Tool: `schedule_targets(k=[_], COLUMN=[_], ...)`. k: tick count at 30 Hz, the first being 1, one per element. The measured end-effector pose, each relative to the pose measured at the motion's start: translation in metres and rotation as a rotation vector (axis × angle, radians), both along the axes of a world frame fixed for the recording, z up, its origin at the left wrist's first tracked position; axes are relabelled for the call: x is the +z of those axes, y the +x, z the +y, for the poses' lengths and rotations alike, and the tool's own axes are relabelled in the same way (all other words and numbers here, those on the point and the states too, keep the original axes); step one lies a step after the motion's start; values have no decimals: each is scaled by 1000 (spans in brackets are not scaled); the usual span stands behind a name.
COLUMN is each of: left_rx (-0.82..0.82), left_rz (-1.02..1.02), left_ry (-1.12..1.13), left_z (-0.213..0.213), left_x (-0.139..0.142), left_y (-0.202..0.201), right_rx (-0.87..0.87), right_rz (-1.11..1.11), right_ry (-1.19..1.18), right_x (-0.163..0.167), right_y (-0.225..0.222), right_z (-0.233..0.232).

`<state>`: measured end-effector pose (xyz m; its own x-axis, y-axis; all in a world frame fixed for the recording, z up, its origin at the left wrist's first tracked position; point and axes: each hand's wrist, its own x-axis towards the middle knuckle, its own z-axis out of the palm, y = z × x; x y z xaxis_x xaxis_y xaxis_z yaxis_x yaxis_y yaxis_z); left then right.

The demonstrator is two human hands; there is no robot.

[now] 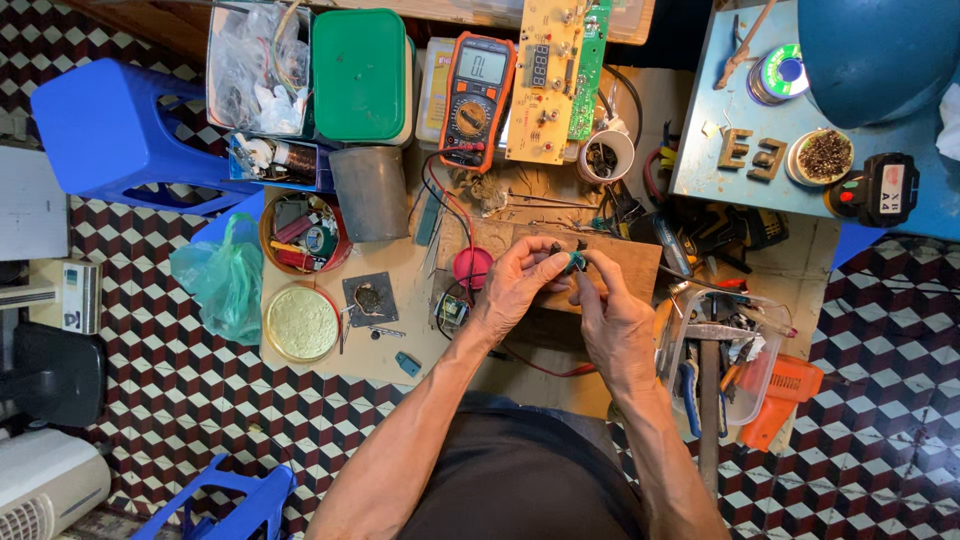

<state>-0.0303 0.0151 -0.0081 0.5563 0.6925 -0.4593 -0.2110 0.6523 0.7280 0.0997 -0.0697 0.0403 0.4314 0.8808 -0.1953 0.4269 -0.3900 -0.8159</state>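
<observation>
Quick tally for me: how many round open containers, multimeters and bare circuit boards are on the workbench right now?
Round open containers: 3, the red bowl of parts, grey cup, white cup
Multimeters: 1, orange multimeter
Bare circuit boards: 1, yellow-and-green board
Total: 5

**What you cannot make out from the head camera**

The small teal part [576, 261] pinched between your hands is mostly covered by your fingertips [553, 262], and too small to tell its kind. Your left hand [515, 285] hides part of the wooden board [628, 262] beneath it. At the bench's far edge, the circuit board [560, 70] and the clear bag-filled box [256, 65] are cut off by the top of the picture. The contents of the white cup [606, 157] are too small to identify.
</observation>
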Motion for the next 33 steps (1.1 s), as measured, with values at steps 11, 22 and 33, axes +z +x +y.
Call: schedule_targets(k=[11, 22, 33], left_rx=[-112, -161, -135], left_rz=[80, 366, 387], left_ry=[147, 318, 438], left_z=[0, -10, -12], left_x=[0, 2, 8], left_y=[-1, 2, 6], right_rx=[70, 29, -109], right_rz=[102, 355, 618], right_ry=[-30, -146, -194], right_x=[1, -12, -11], right_y=[25, 44, 46], right_z=[0, 1, -1])
